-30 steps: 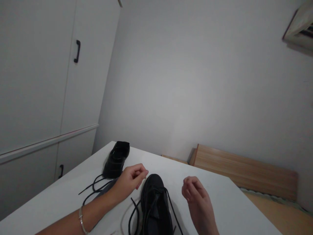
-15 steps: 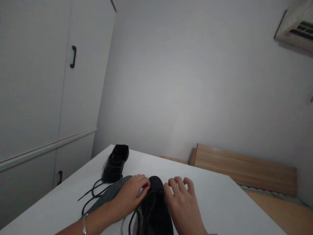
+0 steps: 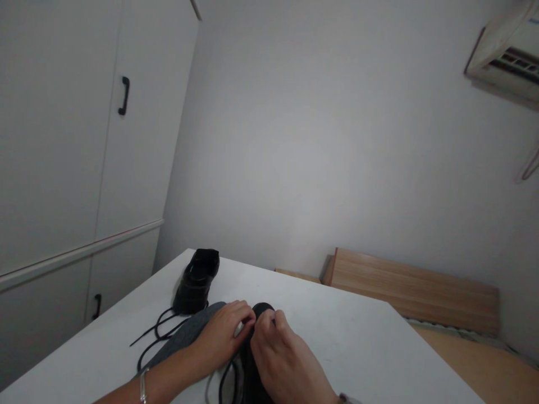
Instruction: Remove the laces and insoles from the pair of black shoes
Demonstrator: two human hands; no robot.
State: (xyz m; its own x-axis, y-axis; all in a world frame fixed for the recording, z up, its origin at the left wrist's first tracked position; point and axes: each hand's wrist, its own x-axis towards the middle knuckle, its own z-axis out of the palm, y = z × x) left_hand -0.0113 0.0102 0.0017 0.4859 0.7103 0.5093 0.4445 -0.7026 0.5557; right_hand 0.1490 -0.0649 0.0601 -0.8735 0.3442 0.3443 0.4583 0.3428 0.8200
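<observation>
A black lace-up shoe lies close to me at the bottom middle, mostly covered by my hands, with its rounded far end showing beyond them. My left hand curls its fingers and thumb against the left side of this shoe. Over the top, my right hand is closed, its fingertips drawn together; what they pinch is hidden. Loose black lace hangs in loops below my left hand. Farther off to the left stands the second black shoe, its opening facing away and its laces trailing toward me.
Both shoes are on a white table. Grey-blue fabric lies beneath my left forearm. A white cabinet stands at the left, a wooden board behind the table at the right, and an air conditioner hangs at upper right.
My right hand has moved left onto the top of the near shoe, and its spread fingers have closed. My left hand stays at the shoe's side. The view has shifted slightly.
</observation>
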